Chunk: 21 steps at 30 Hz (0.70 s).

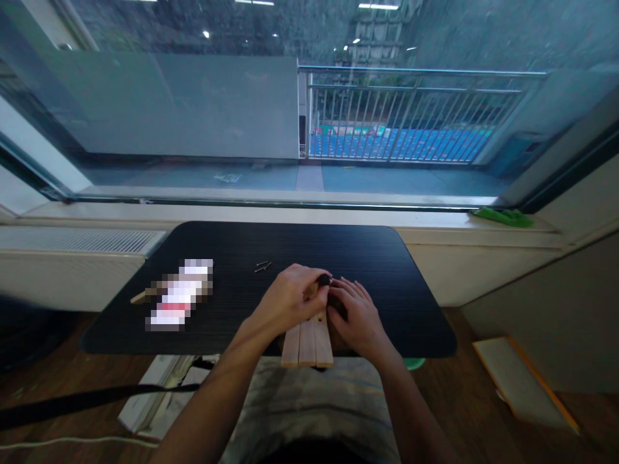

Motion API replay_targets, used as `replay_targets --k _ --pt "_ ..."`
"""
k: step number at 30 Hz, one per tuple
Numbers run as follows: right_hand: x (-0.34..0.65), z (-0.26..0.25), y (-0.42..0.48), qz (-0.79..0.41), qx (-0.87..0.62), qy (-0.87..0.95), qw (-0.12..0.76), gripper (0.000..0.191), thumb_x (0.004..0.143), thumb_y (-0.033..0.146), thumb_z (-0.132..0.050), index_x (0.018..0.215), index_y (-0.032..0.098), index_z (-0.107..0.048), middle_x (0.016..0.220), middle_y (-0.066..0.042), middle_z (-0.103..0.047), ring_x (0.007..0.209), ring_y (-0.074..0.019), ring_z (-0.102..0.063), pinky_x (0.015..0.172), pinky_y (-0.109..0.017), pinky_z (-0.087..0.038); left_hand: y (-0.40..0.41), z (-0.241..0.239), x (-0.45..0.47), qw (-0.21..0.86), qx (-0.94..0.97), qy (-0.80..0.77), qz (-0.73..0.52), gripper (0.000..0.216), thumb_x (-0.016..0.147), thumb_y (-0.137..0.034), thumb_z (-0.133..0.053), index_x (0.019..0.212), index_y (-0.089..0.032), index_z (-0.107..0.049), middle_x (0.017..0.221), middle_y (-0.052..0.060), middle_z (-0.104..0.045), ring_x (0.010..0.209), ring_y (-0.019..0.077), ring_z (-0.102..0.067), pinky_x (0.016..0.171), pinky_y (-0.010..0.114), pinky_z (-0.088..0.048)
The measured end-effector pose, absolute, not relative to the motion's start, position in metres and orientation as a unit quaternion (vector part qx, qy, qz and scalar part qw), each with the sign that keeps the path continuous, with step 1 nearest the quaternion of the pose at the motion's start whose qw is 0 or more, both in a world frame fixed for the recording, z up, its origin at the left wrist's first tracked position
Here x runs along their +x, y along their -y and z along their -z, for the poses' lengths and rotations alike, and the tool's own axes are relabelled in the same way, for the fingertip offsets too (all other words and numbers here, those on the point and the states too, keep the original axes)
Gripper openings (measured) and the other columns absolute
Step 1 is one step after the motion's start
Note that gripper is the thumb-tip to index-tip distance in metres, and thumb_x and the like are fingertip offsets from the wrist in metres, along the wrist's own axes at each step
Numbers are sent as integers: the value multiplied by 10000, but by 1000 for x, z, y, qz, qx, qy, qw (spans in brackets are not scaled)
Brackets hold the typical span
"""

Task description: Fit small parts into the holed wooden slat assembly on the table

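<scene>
A slatted wooden piece lies at the near edge of the black table, its end overhanging the edge. My left hand is closed over its far end, fingers curled around a small dark object that I cannot make out. My right hand rests beside it on the wood's right side, fingers bent and pressed against the piece and a dark part underneath. The two hands touch each other at the fingertips.
Two small dark screws or nails lie on the table beyond my hands. A blurred white and red item sits at the left with a wooden stick end. A window sill, radiator grille and a flat board on the floor surround the table.
</scene>
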State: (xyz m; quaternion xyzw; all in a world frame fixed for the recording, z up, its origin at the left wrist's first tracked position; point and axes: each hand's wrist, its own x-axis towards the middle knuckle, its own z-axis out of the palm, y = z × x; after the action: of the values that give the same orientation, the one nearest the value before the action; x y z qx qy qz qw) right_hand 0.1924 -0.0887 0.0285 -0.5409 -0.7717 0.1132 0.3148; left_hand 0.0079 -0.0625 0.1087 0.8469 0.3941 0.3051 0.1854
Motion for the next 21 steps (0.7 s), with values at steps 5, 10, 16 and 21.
replay_targets --k 5,10,16,21 --pt "191 -29 88 -111 -541 772 314 337 836 194 -587 1150 249 -697 1325 -91 -682 1302 -290 -587 1151 -581 -374 61 -108 9 158 849 -401 -304 194 859 -206 -587 1010 -195 -709 922 56 -764 855 213 -681 815 355 -538" --pt "192 -29 87 -109 -541 776 305 335 848 198 -584 1166 219 -690 1347 -103 -669 1319 -293 -574 1157 -573 -373 62 -105 12 141 845 -416 -307 217 878 -201 -569 1065 -180 -676 932 62 -758 855 215 -688 809 356 -541" --pt "192 -28 88 -101 -541 780 299 334 858 202 -567 1169 222 -687 1350 -101 -668 1322 -294 -573 1157 -584 -371 61 -98 10 115 840 -407 -341 361 916 -211 -550 1273 -210 -607 901 43 -743 787 199 -684 772 354 -560" --pt "192 -28 88 -101 -540 780 300 334 858 207 -573 1172 218 -687 1354 -108 -665 1323 -295 -571 1163 -583 -367 59 -98 11 91 839 -382 -376 242 917 -236 -619 1153 -199 -661 1016 69 -754 912 203 -705 862 357 -559"
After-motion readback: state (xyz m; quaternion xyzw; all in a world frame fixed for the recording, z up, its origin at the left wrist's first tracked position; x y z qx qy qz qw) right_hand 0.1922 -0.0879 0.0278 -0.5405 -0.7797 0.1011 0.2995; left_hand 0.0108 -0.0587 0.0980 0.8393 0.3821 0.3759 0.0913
